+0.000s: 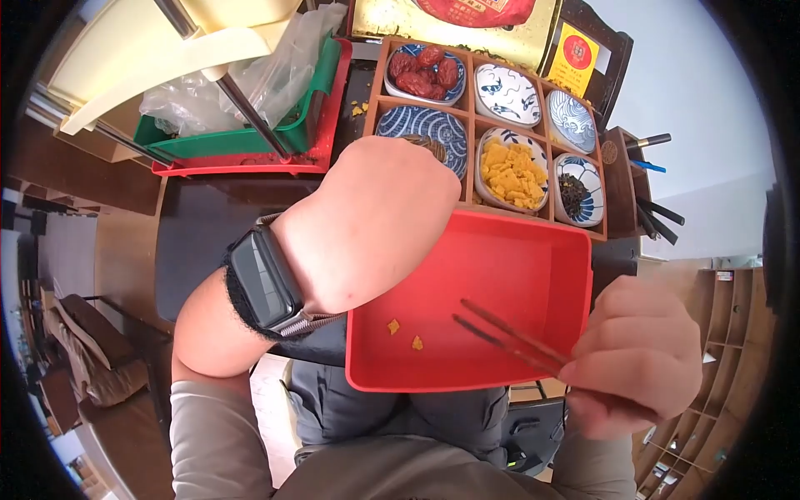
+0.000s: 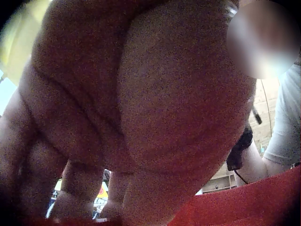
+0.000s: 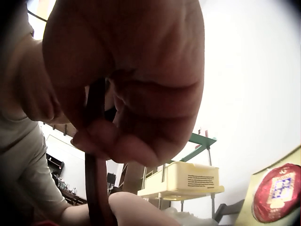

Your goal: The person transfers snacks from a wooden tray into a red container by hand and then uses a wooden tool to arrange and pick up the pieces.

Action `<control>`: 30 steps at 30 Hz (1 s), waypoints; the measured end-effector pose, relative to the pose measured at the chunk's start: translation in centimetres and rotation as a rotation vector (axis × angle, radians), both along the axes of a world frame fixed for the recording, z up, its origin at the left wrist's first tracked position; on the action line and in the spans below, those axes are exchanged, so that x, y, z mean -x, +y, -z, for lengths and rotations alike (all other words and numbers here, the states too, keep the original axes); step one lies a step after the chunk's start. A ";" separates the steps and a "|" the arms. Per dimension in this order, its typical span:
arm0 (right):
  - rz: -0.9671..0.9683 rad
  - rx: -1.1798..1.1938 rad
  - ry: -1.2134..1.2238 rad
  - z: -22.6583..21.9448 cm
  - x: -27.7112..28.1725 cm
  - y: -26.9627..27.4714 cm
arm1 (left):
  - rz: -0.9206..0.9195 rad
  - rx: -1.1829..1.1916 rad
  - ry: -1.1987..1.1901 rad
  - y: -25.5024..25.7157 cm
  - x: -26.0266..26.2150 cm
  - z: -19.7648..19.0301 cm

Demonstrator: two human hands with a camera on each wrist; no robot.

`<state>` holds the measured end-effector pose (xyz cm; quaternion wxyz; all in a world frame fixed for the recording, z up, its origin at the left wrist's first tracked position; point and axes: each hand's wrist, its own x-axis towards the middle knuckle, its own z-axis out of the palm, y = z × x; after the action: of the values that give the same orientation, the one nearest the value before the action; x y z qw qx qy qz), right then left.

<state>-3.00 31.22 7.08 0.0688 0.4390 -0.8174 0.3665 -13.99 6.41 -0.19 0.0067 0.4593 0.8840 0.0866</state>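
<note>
My right hand (image 1: 637, 358) grips a pair of dark brown wooden tweezers (image 1: 517, 348) over the right side of a red tray (image 1: 575, 287). Their two tips stand slightly apart above the tray floor. Two small yellow flakes (image 1: 417, 342) lie in the tray. My left hand (image 1: 375, 217), with a watch on its wrist, is over the tray's back left corner and partly covers a blue spiral-patterned dish (image 1: 446, 125) of brown dried pieces. Its fingers are hidden in the head view; the left wrist view shows the palm (image 2: 178, 94), with fingertips out of sight.
A divided wooden box (image 1: 468, 100) behind the tray holds dishes of red dates (image 1: 425, 73), yellow flakes (image 1: 512, 171) and dark leaves (image 1: 572, 193). A green bin (image 1: 225, 143) with a plastic bag stands at left. Pens (image 1: 658, 221) stick out at right.
</note>
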 end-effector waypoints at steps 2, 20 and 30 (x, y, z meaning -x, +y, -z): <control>-0.042 -0.049 -0.066 -0.3 -0.2 -0.2 | 0.000 0.000 -0.001 0.0 0.0 0.0; -0.176 -0.392 -0.252 1.3 -0.5 -2.5 | 0.021 0.005 0.002 -0.1 0.0 0.0; -0.262 -0.518 -0.197 2.4 -0.6 -2.8 | 0.026 0.036 0.011 -0.1 0.0 0.0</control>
<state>-2.36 28.37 4.64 -0.1731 0.5061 -0.8227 0.1927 -14.02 6.29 -0.14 0.0114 0.4711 0.8794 0.0679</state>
